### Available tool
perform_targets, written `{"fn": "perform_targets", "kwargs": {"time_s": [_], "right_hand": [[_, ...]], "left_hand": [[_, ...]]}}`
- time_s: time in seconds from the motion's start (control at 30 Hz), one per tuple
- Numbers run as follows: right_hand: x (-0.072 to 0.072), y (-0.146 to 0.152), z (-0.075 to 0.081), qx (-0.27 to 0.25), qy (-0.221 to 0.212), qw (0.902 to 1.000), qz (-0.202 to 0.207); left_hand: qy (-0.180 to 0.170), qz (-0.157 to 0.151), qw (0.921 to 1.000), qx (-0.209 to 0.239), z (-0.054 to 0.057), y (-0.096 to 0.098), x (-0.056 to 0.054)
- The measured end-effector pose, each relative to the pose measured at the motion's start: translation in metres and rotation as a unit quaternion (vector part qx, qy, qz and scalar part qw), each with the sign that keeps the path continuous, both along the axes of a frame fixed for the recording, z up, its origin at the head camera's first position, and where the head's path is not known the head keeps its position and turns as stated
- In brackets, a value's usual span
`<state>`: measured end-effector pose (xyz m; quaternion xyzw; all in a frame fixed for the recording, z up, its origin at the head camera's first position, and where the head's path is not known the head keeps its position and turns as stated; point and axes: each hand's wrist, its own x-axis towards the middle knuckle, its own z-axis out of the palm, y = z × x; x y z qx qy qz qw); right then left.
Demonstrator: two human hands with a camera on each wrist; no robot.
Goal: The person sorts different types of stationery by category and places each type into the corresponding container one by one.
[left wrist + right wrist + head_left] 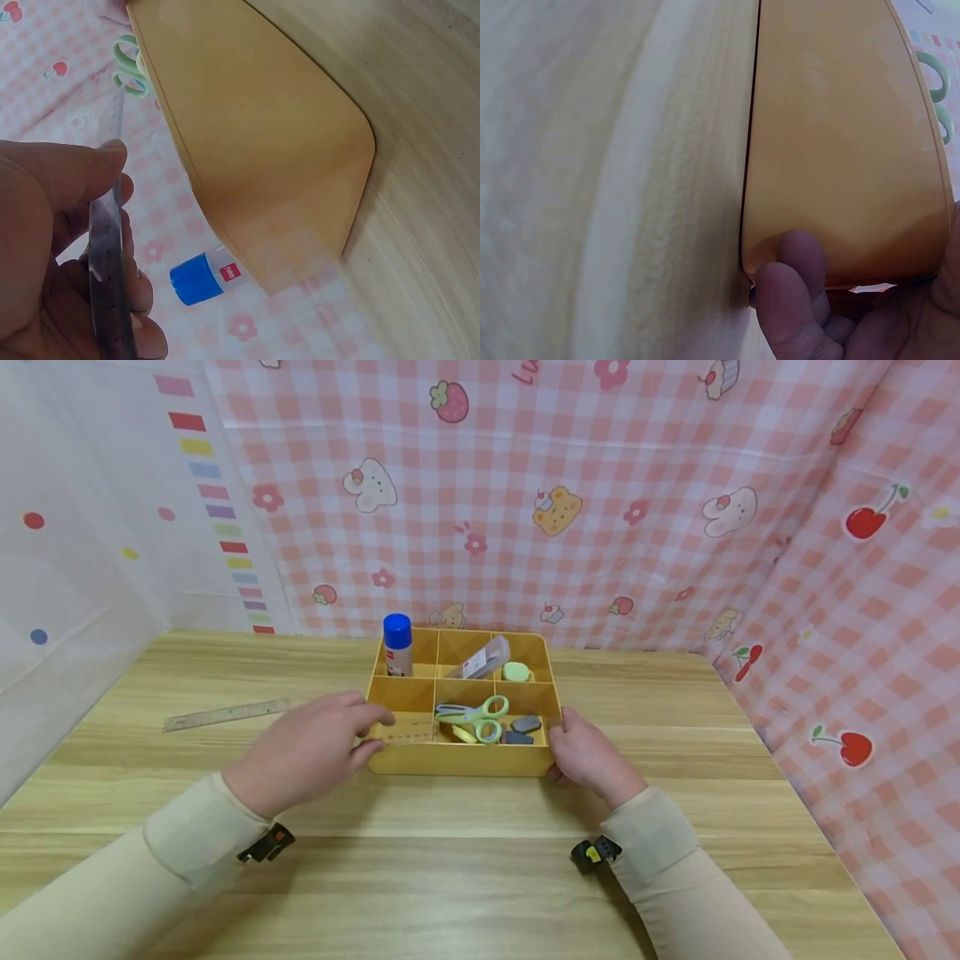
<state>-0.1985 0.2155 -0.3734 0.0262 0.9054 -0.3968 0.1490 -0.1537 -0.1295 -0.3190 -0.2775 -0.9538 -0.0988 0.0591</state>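
Observation:
My left hand (311, 747) pinches a clear plastic ruler (107, 274) between thumb and fingers. In the head view this ruler overlaps the front left compartment of a yellow divided box (461, 762). At the box's front right corner, my right hand (592, 752) grips its side, with fingertips low on the wall in the right wrist view. Green-handled scissors (489, 732) lie across the front compartments, above a yellow item (463, 734). Small dark grey pieces (527, 724) are beside them. A blue-capped glue stick (397, 643) stands upright in the back left compartment.
Another clear ruler (225, 716) lies on the wooden table (450, 877), left of the box. A translucent case (483, 660) leans in the back middle compartment, and a light green rounded item (515, 672) sits at back right. A pink checked cloth (480, 527) hangs behind.

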Motion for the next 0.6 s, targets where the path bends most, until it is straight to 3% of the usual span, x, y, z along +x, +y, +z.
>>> {"fn": "perform_targets", "kwargs": {"time_s": [0.3,0.6], "right_hand": [[-0.001,0.0,-0.001,0.001,0.0,1.0,0.001],[0.0,0.0,0.0,-0.002,-0.004,1.0,0.001]], "left_hand": [[0.016,-0.003,0.9994,-0.029,-0.004,0.003,-0.007],[-0.007,0.032,0.999,-0.03,-0.003,0.007,-0.023]]}}
